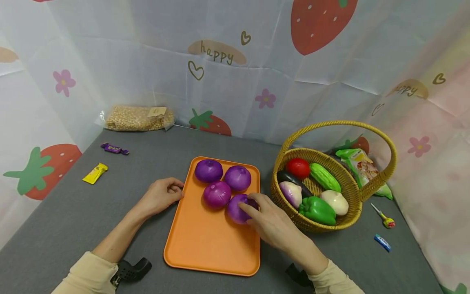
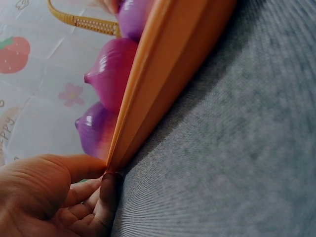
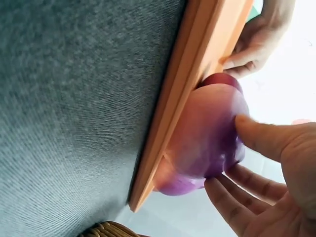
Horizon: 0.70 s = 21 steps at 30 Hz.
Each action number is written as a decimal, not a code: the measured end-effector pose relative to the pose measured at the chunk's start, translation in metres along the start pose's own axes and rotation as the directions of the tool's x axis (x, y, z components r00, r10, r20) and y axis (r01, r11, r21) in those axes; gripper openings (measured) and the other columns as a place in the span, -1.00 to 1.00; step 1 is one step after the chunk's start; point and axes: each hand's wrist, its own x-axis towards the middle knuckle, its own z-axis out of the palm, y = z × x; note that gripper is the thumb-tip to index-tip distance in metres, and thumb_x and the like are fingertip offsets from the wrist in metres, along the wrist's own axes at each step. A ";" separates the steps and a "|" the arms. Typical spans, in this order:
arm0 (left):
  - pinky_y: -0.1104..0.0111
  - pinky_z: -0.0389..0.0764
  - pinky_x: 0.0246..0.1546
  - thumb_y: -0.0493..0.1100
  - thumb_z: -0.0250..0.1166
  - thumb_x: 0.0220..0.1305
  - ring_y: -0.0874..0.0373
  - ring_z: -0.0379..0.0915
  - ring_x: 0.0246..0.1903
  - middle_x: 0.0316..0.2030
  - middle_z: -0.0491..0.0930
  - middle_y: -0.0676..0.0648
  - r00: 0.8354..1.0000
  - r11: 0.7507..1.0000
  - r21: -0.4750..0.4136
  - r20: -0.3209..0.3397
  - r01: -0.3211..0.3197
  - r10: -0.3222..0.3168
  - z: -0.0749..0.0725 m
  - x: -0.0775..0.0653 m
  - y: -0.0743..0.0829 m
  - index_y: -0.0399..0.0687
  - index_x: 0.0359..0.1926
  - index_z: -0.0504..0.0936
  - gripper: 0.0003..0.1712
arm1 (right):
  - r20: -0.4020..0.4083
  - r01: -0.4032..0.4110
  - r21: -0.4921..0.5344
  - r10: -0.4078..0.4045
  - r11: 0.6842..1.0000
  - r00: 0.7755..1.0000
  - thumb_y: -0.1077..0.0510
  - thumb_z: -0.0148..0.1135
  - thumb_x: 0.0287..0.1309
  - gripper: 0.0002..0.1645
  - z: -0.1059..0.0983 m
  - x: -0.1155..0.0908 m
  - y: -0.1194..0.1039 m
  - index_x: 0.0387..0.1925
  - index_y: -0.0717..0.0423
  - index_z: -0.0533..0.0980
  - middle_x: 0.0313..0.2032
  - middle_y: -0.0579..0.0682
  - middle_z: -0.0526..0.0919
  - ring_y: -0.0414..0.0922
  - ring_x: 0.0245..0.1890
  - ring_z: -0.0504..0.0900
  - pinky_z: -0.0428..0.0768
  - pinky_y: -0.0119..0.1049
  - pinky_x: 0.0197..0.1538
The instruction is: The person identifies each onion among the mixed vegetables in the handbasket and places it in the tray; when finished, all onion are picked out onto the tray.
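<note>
An orange tray lies on the grey table with several purple onions grouped on its far half. My left hand is at the tray's left edge; in the left wrist view its thumb and a finger pinch the rim. On the tray's right side my right hand grips the nearest onion, thumb on one side and fingertips on the other, as the right wrist view shows. A redder onion sits just left of it, and two darker ones, a left onion and a right onion, sit behind.
Right of the tray stands a wicker basket with a tall handle, holding a tomato, eggplant, green pepper and other vegetables. A green packet, lollipop and blue-wrapped sweet lie beyond it. Wrapped candies and a grain bag lie left.
</note>
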 end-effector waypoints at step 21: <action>0.40 0.49 -0.31 -0.20 0.26 0.21 0.24 0.51 -0.41 -0.34 0.67 -0.10 0.999 1.000 0.009 -0.018 -0.028 0.028 0.000 -0.001 0.002 -0.30 -0.04 0.61 -0.67 | -0.047 -0.008 -0.057 0.005 0.998 0.999 0.29 0.35 0.10 -0.52 0.007 0.011 0.008 0.10 -0.03 0.59 0.09 0.11 0.58 -0.02 0.03 0.59 0.64 -0.24 -0.02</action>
